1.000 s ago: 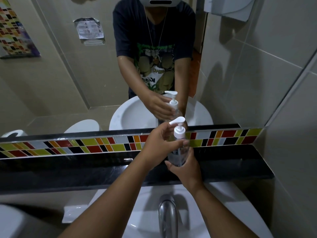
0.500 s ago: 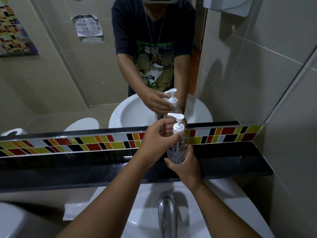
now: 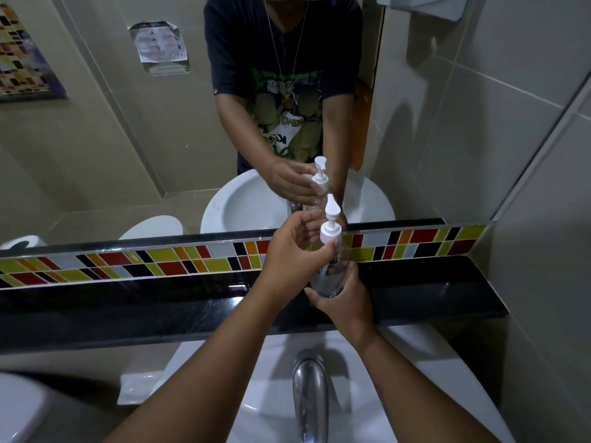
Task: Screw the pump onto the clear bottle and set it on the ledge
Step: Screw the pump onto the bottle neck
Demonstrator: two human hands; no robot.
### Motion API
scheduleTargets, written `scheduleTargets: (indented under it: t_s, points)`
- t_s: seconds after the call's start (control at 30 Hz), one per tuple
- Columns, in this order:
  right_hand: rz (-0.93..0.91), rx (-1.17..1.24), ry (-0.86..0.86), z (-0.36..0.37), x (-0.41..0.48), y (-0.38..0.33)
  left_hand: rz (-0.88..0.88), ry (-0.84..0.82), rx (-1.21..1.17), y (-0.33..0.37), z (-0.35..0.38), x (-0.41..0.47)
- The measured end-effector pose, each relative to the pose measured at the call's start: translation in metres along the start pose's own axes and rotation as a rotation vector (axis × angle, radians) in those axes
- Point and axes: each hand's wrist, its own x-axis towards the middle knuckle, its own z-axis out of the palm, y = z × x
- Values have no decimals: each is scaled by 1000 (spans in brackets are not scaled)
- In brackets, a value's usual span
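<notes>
Pump collar in your fingers, bottle held above the ledge
Your left hand [image 3: 295, 255] pinches the white pump [image 3: 331, 227]; your right hand [image 3: 347, 300] grips the clear bottle [image 3: 332, 273] over the black ledge [image 3: 160, 311]

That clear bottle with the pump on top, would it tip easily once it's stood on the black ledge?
Probably somewhat. The clear bottle looks tall and narrow, and the white pump adds height, so a nudge could topple it. It appears nearly empty, so likely light, with little weight low down. The glossy black ledge may let it slide. For now the right hand cradles its base.
</notes>
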Motion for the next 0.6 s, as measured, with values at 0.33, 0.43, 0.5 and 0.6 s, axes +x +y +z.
scheduleTargets:
  t_s: [0.33, 0.43, 0.5, 0.6]
  points:
    - [23, -8, -46, -1, 1, 2, 56, 89, 235, -2, 13, 2]
    - [50, 4, -42, 0, 2, 7, 57, 114, 222, -4, 12, 1]
    - [44, 0, -39, 0, 2, 7, 61, 81, 199, -7, 7, 1]
    - [28, -3, -31, 1, 1, 7, 22, 4, 165, -6, 2, 0]
